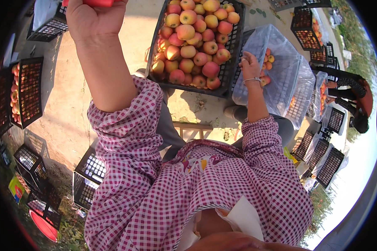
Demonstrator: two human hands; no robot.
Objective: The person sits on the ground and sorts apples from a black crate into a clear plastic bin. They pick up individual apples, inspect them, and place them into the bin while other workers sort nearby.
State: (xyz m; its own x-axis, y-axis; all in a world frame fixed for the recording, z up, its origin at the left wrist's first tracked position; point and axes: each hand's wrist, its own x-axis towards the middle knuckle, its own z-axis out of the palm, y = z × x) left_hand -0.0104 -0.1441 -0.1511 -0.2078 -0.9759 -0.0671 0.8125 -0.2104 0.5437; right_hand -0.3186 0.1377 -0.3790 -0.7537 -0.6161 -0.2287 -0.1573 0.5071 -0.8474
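My left hand (95,18) is raised at the top left, its fingers cut off by the picture's edge. It grips a red object (97,2), too little of which shows to name. Before me a black plastic crate (194,87) is heaped with red and yellow apples (188,34). My right hand (250,64), with a bracelet at the wrist, hangs over the left side of a crate lined with clear plastic film (279,62). Its fingers are loosely bent, and nothing shows in them. A few apples (266,67) lie inside that lined crate.
Another film-covered crate (301,88) adjoins on the right. Farther right, a person (355,91) bends over a lined crate of apples. Crates with apples (30,91) stand at the left. A black crate (89,175) sits behind my left side. A wooden stool (193,126) shows between my legs.
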